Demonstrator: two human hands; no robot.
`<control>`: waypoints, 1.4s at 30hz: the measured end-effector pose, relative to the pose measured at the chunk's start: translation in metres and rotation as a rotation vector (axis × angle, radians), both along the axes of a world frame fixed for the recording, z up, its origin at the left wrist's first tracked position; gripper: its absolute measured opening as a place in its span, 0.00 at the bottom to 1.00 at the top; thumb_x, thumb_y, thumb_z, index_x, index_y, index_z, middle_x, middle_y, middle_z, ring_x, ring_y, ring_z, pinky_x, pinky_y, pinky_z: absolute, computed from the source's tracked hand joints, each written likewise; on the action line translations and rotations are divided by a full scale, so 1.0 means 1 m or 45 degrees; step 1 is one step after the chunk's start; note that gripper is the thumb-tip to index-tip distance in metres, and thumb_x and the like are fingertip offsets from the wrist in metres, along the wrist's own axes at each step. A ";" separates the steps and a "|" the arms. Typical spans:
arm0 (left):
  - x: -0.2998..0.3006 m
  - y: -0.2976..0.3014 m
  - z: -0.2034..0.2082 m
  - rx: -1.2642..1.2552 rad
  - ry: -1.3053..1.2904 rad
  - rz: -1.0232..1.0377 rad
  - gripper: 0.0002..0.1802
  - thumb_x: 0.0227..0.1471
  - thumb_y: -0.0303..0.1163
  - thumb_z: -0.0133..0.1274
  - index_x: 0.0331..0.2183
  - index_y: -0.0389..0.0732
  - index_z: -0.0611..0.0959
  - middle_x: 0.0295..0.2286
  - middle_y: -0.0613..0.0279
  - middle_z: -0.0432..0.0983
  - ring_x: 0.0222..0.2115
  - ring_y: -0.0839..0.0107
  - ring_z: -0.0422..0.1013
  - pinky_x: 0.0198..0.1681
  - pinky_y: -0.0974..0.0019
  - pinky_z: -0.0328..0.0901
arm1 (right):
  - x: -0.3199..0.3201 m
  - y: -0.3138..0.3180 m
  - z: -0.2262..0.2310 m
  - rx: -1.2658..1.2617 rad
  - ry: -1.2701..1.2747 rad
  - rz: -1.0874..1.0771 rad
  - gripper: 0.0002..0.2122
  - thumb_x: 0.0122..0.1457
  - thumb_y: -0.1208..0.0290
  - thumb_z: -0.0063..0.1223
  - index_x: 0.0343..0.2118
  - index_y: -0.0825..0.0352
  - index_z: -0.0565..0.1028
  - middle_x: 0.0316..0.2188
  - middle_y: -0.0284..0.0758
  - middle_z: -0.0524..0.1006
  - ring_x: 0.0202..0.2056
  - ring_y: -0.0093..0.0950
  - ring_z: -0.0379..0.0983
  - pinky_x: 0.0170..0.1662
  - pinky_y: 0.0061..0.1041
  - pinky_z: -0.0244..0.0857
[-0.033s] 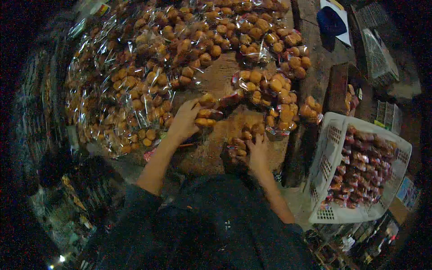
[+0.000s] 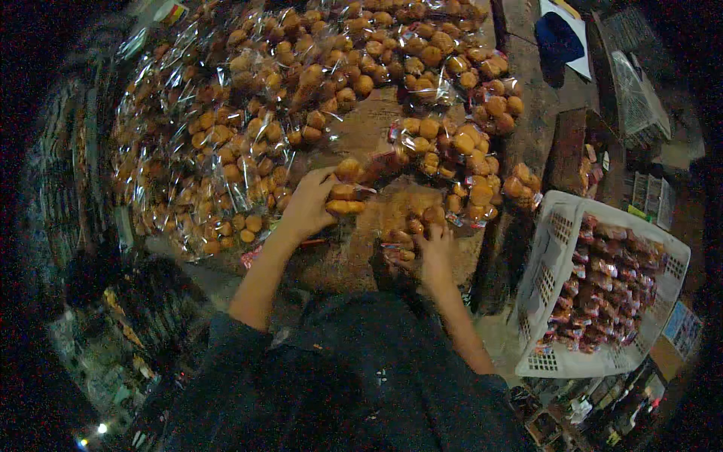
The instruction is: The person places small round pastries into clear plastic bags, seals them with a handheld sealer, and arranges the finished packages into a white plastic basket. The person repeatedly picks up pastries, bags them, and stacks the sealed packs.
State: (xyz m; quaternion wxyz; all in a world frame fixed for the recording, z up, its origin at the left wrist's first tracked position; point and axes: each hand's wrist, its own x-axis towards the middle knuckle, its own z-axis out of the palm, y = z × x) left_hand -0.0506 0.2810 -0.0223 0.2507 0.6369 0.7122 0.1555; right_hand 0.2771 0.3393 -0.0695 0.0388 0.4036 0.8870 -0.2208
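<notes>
Clear plastic packs of small round golden-brown buns (image 2: 241, 151) cover much of the wooden table (image 2: 361, 120). My left hand (image 2: 307, 203) is closed around the left end of one bun pack (image 2: 345, 192), over the table's near part. Closer to me and to the right, my right hand (image 2: 434, 252) has its fingers curled over a second bun pack (image 2: 399, 247). The buns under those fingers are partly hidden. Beyond my right hand lies a cluster of packed buns (image 2: 474, 162).
A white plastic crate (image 2: 542, 279) with rows of packed buns stands tilted at the right. Behind it are a brown open box (image 2: 576, 162) and wire-like racks (image 2: 651, 196). A dark blue cloth item (image 2: 559, 38) rests on a white sheet at the far right.
The whole view has shifted very slightly. Both hands stay at their bun packs, with no clear movement of either pack.
</notes>
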 end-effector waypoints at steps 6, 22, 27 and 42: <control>-0.011 0.040 0.028 -0.191 -0.527 -0.185 0.45 0.31 0.38 0.75 0.56 0.48 0.77 0.61 0.53 0.63 0.66 0.50 0.53 0.68 0.49 0.51 | 0.002 0.019 0.010 -0.177 0.056 -0.075 0.36 0.40 0.43 0.72 0.53 0.54 0.78 0.60 0.45 0.64 0.62 0.54 0.57 0.67 0.64 0.39; -0.008 0.104 -0.056 -0.312 -0.079 -0.137 0.38 0.32 0.48 0.75 0.44 0.35 0.84 0.44 0.55 0.82 0.48 0.54 0.74 0.53 0.52 0.68 | 0.057 -0.041 0.197 0.170 0.582 -0.600 0.27 0.42 0.57 0.75 0.47 0.59 0.79 0.57 0.40 0.68 0.62 0.49 0.59 0.64 0.48 0.56; 0.033 0.042 -0.050 -0.062 0.308 -0.145 0.41 0.22 0.51 0.77 0.42 0.42 0.83 0.45 0.50 0.77 0.49 0.47 0.68 0.53 0.44 0.65 | 0.105 0.034 0.297 0.190 1.163 -1.051 0.26 0.50 0.58 0.72 0.49 0.67 0.77 0.50 0.37 0.77 0.52 0.29 0.72 0.56 0.31 0.66; 0.218 0.031 0.191 0.750 -0.015 0.170 0.34 0.36 0.35 0.71 0.48 0.38 0.80 0.45 0.56 0.77 0.44 0.60 0.73 0.46 0.56 0.69 | 0.306 0.072 0.279 -0.445 0.743 -0.548 0.20 0.67 0.61 0.56 0.55 0.69 0.73 0.47 0.36 0.79 0.48 0.24 0.74 0.54 0.29 0.68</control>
